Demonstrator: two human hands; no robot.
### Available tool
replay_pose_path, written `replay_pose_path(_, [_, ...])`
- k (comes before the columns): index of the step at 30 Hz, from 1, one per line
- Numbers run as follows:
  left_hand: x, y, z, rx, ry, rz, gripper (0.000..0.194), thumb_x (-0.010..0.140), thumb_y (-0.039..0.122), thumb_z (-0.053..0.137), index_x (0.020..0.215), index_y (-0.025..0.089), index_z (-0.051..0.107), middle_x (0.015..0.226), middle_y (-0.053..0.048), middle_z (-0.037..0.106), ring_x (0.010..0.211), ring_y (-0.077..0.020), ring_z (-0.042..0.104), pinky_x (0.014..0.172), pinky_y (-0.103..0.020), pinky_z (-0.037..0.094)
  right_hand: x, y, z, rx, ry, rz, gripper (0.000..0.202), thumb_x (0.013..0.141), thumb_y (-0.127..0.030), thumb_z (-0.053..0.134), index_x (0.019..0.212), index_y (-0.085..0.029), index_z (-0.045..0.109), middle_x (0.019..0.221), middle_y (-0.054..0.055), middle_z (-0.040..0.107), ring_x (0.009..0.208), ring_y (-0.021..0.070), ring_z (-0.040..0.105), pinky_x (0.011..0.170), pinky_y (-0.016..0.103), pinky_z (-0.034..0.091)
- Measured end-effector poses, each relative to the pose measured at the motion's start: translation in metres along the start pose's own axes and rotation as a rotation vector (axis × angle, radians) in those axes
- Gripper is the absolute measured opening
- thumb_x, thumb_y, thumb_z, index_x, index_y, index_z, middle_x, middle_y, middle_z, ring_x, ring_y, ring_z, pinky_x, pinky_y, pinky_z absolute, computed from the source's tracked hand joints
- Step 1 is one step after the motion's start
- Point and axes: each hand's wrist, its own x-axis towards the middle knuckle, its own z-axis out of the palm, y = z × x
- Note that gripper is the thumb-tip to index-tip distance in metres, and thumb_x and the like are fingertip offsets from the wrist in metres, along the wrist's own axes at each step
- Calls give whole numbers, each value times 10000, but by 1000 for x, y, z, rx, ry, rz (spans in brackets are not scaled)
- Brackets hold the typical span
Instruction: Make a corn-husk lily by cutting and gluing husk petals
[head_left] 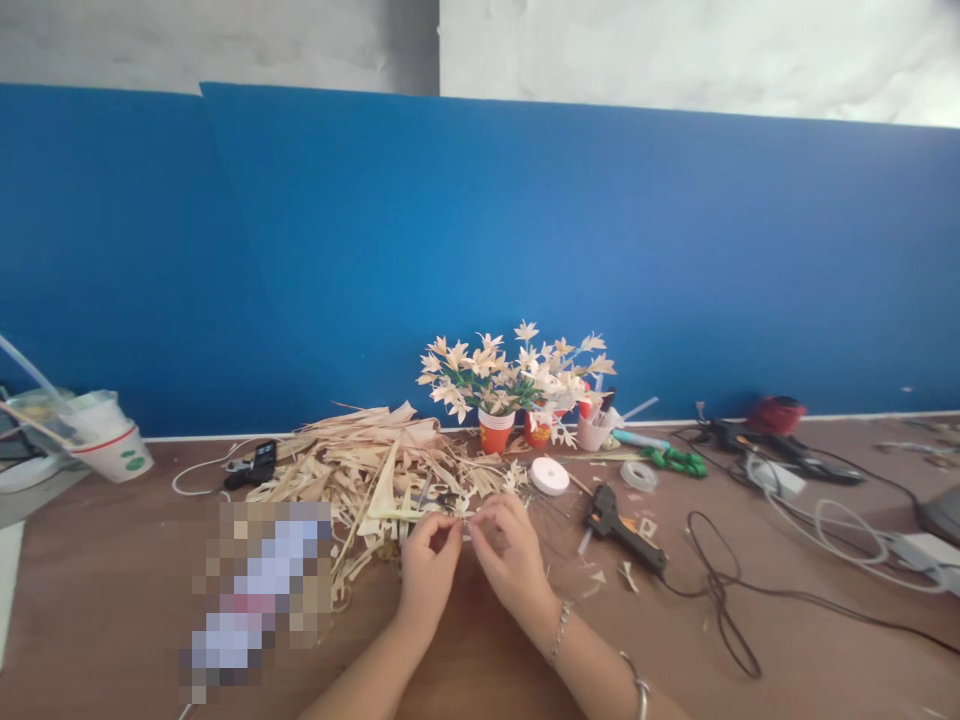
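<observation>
My left hand (430,565) and my right hand (512,560) meet over the near edge of a pile of dried husk strips (375,470). Both are closed in a pinch, fingertips nearly touching. Whatever small piece they hold is too fine to make out. Pale husk flowers (511,476) lie just beyond the right fingers. Behind them, an orange paper cup (496,434) bears a bunch of pale husk flowers (457,365) on green stems. A white tape roll (550,476) lies to the right of the pile.
Right of my hands lies a black glue gun (626,530) with a looping cord (720,590). Behind it are a clear tape roll (639,476) and green twisted material (675,460). A white cup (116,452) stands far left. A blue partition (675,250) closes the back.
</observation>
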Motion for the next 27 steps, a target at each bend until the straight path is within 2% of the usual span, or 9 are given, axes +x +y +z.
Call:
replay_pose_path(16, [-2, 4, -1, 65, -32, 94, 147, 772, 226, 505, 678, 177, 607, 671, -18, 595, 650, -162, 556, 625, -266, 444, 0, 3, -1, -154, 7, -83, 131, 760, -84, 503, 783, -211, 522, 850, 47, 536, 827, 190, 520, 734, 326, 441])
replay_pose_path(27, [-4, 2, -1, 58, -49, 94, 138, 776, 233, 513, 686, 180, 605, 680, -15, 596, 656, -161, 555, 630, -268, 445, 0, 0, -4, -224, -18, -120, 122, 771, -89, 499, 799, -206, 521, 844, 43, 547, 815, 185, 519, 717, 321, 433])
